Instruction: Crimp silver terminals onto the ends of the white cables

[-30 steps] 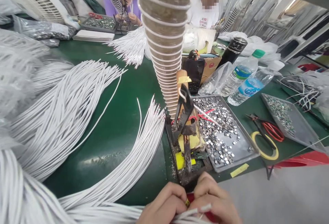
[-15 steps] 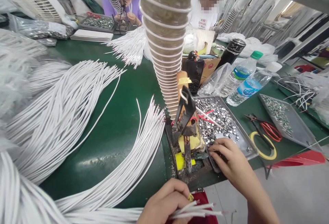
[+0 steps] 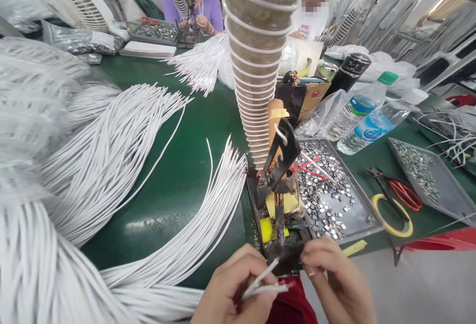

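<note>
Head view: white wires (image 3: 275, 289) in the left hand (image 3: 232, 287)

We note the left grip pinching the white wires, tips poking past thumb and fingers, near the front edge of the bench (image 3: 148, 234). Right hand (image 3: 336, 274) beside it, fingertips close together near the lever tool (image 3: 284, 150); whether they pinch anything, we cannot tell. Tray (image 3: 357, 215) of metal pieces just beyond.

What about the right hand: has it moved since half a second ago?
Yes. Judged against the grey tray, the right hand has drawn back toward the wearer, and is now closer to the left hand.
</note>
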Tool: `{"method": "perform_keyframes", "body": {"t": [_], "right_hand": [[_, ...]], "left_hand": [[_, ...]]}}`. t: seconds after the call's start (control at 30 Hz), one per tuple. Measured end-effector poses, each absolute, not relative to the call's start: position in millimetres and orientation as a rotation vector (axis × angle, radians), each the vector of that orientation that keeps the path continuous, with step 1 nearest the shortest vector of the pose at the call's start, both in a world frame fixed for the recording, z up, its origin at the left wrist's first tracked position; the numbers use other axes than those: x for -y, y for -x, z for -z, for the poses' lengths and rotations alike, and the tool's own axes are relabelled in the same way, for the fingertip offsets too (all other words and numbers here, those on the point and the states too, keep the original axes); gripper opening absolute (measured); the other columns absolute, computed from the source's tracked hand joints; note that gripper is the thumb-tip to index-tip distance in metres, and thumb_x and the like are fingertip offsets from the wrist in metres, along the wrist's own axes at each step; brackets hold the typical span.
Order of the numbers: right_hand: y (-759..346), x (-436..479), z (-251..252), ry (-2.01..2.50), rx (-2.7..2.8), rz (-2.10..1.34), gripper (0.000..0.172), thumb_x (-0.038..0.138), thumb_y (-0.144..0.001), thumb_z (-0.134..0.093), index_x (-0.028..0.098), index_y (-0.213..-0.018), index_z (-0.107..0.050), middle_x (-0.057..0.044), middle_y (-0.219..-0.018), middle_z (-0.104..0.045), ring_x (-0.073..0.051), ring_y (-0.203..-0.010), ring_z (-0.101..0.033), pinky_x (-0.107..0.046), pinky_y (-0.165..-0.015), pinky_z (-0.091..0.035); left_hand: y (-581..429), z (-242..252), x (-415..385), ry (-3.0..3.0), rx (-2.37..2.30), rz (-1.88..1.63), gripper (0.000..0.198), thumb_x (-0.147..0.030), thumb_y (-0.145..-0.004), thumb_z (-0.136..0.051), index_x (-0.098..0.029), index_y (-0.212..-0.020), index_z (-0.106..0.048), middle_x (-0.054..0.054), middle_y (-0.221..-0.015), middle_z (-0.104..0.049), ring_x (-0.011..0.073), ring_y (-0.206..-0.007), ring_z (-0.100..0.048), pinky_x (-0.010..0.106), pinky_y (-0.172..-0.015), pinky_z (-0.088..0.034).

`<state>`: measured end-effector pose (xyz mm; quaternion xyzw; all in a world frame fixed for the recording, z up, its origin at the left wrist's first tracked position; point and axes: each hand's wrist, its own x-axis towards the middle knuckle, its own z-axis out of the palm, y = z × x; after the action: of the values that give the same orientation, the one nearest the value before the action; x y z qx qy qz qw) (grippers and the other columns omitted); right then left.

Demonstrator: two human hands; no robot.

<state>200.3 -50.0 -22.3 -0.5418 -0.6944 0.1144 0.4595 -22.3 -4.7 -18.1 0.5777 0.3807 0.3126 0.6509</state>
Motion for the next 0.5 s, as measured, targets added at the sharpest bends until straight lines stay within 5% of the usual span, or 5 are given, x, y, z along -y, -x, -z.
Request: {"method": "perform_keyframes", "body": {"t": [0.23, 0.5], "right_hand": [[-183, 45, 18, 1.230, 1.796, -0.233, 0.008, 0.020, -0.107, -0.059, 0.021, -0.103, -0.066, -0.002, -0.087, -0.076, -0.011, -0.076, -0.076, -0.021, -0.079, -0.061], [-182, 42, 17, 1.168, 1.836, -0.188, 0.010, 0.013, -0.103, -0.060, 0.020, -0.104, -0.067, -0.003, -0.089, -0.074, -0.012, -0.076, -0.068, -0.024, -0.073, -0.059]], "left_hand": [[14, 1, -4, -1.259, -0.864, -0.680, 0.017, -0.015, -0.094, -0.062, -0.020, -0.079, -0.065, 0.002, -0.090, -0.067, 0.0163, -0.075, -0.058, 0.025, -0.073, -0.045], [7, 3, 3, -1.044, -0.922, -0.670, 0.007, -0.020, -0.088, -0.066, -0.021, -0.081, -0.064, 0.003, -0.086, -0.070, 0.0153, -0.070, -0.053, 0.025, -0.063, -0.038]]}}
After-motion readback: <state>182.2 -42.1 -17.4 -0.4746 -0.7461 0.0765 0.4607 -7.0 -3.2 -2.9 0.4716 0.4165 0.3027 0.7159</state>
